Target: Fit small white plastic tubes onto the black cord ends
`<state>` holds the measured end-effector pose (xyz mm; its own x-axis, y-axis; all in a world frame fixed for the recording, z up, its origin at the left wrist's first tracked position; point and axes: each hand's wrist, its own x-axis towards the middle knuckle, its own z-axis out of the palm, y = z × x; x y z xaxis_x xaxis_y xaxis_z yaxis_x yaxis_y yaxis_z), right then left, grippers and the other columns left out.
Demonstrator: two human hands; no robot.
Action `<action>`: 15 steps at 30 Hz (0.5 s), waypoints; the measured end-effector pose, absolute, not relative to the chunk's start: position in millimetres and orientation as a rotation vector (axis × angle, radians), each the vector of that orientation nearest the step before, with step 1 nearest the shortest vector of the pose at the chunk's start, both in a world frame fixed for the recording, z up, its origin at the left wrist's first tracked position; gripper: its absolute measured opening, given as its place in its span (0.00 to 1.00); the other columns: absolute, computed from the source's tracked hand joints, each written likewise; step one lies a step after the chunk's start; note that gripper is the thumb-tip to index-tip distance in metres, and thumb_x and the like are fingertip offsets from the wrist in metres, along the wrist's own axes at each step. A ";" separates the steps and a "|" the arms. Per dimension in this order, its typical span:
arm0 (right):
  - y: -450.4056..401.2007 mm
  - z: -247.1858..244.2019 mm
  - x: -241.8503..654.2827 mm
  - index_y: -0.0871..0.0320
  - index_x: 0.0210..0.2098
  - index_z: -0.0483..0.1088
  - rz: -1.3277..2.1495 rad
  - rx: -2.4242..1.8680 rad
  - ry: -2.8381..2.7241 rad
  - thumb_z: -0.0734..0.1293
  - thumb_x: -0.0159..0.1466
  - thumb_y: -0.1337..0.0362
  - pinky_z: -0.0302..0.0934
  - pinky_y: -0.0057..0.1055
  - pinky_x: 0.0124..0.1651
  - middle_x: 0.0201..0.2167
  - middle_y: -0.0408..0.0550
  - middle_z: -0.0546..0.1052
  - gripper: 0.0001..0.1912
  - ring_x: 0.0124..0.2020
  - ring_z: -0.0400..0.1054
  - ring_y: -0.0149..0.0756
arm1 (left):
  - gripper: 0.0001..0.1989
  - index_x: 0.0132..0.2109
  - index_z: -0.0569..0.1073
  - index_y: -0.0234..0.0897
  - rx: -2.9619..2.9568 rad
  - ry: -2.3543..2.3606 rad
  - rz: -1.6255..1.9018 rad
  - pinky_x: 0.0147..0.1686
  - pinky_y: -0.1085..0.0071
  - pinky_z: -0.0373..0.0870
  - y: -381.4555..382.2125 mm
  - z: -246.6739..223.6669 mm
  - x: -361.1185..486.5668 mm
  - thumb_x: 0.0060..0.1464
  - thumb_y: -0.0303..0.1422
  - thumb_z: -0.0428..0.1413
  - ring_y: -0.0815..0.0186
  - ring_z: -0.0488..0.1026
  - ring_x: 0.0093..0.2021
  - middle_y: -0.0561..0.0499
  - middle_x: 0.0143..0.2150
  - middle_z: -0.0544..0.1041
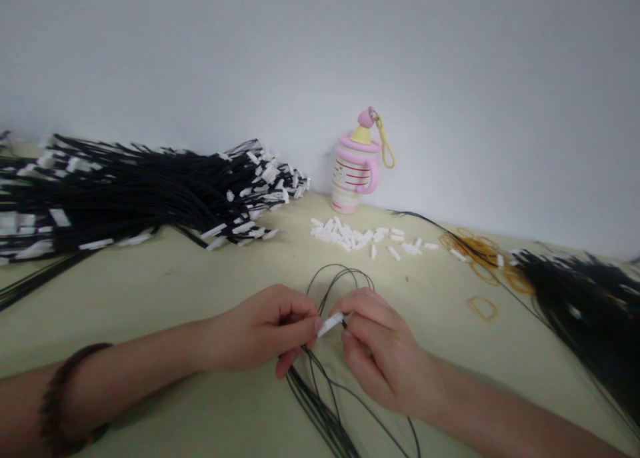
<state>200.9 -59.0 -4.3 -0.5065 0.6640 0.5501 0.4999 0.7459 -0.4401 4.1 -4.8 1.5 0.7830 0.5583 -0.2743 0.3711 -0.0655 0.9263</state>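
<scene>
Between my two hands, near the middle of the view, is a small white connector (331, 324). My left hand (273, 328) pinches its left end, with black cables (320, 405) running down from beneath the fingers. My right hand (383, 348) is closed at the connector's other end, its fingertips on a short dark wire end there. Thin black wire loops (340, 271) rise behind the hands. Beyond them a scatter of white connectors (350, 235) lies on the pale green table (210, 278).
A large bundle of black cables (165, 185) with white ends lies at the back left. A pink striped cup (351, 171) stands by the wall. Yellow rubber bands (483, 307) and another black cable bundle (590, 325) are at the right.
</scene>
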 end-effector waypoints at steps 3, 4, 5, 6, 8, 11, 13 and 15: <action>-59.1 -5.0 199.9 0.63 0.28 0.63 0.290 -0.851 -2.198 0.58 0.56 0.76 0.62 0.35 0.40 0.33 0.53 0.69 0.05 0.36 0.61 0.36 | 0.15 0.30 0.69 0.35 1.663 0.729 0.195 0.17 0.81 0.51 -4.4 2.1 4.8 0.59 0.40 0.47 0.76 0.59 0.15 0.58 0.15 0.67; -59.1 -5.2 199.8 0.63 0.29 0.64 0.293 -0.851 -2.198 0.58 0.56 0.76 0.62 0.35 0.41 0.34 0.53 0.69 0.05 0.36 0.62 0.36 | 0.15 0.30 0.69 0.35 1.659 0.723 0.198 0.17 0.81 0.52 -4.6 2.8 4.9 0.58 0.41 0.48 0.75 0.59 0.16 0.58 0.15 0.68; -59.2 -5.5 199.7 0.63 0.30 0.64 0.294 -0.851 -2.202 0.58 0.57 0.76 0.62 0.35 0.42 0.35 0.53 0.69 0.06 0.37 0.62 0.36 | 0.15 0.31 0.69 0.34 1.662 0.719 0.198 0.17 0.81 0.51 -4.9 3.7 5.0 0.58 0.41 0.48 0.75 0.59 0.16 0.58 0.16 0.68; -59.4 -5.7 199.7 0.63 0.30 0.64 0.291 -0.844 -2.210 0.58 0.58 0.76 0.62 0.35 0.43 0.36 0.54 0.70 0.05 0.38 0.62 0.36 | 0.16 0.31 0.69 0.34 1.674 0.715 0.194 0.17 0.80 0.50 -5.1 4.5 5.0 0.58 0.42 0.48 0.75 0.58 0.16 0.57 0.16 0.68; -59.8 -5.7 200.0 0.63 0.30 0.64 0.268 -0.823 -2.230 0.58 0.59 0.75 0.62 0.36 0.44 0.37 0.54 0.70 0.05 0.38 0.63 0.36 | 0.17 0.31 0.70 0.34 1.714 0.702 0.181 0.17 0.80 0.49 -5.7 5.9 4.7 0.58 0.43 0.49 0.76 0.56 0.17 0.57 0.18 0.69; -60.3 -5.3 200.5 0.63 0.29 0.64 0.243 -0.817 -2.239 0.58 0.59 0.75 0.62 0.36 0.44 0.37 0.54 0.70 0.05 0.39 0.63 0.36 | 0.17 0.31 0.69 0.34 1.749 0.689 0.180 0.17 0.80 0.49 -5.8 6.7 4.5 0.58 0.43 0.49 0.76 0.56 0.17 0.57 0.18 0.69; -60.1 -4.9 200.7 0.63 0.29 0.64 0.263 -0.837 -2.241 0.58 0.60 0.75 0.62 0.36 0.44 0.37 0.54 0.70 0.06 0.38 0.63 0.36 | 0.17 0.31 0.69 0.34 1.752 0.699 0.199 0.17 0.81 0.49 -5.6 6.5 4.8 0.58 0.43 0.48 0.76 0.57 0.17 0.57 0.18 0.69; -59.6 -4.6 200.8 0.63 0.29 0.64 0.286 -0.843 -2.247 0.57 0.59 0.75 0.63 0.35 0.43 0.36 0.54 0.70 0.07 0.38 0.63 0.35 | 0.17 0.31 0.68 0.34 1.756 0.708 0.210 0.17 0.81 0.50 -5.4 5.9 5.1 0.58 0.43 0.48 0.76 0.57 0.17 0.57 0.18 0.69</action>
<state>200.8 -59.6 -4.6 -0.5361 0.6454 0.5441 0.4886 0.7628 -0.4235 5.1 -5.4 5.9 0.8002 0.5593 -0.2165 0.3510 -0.1441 0.9252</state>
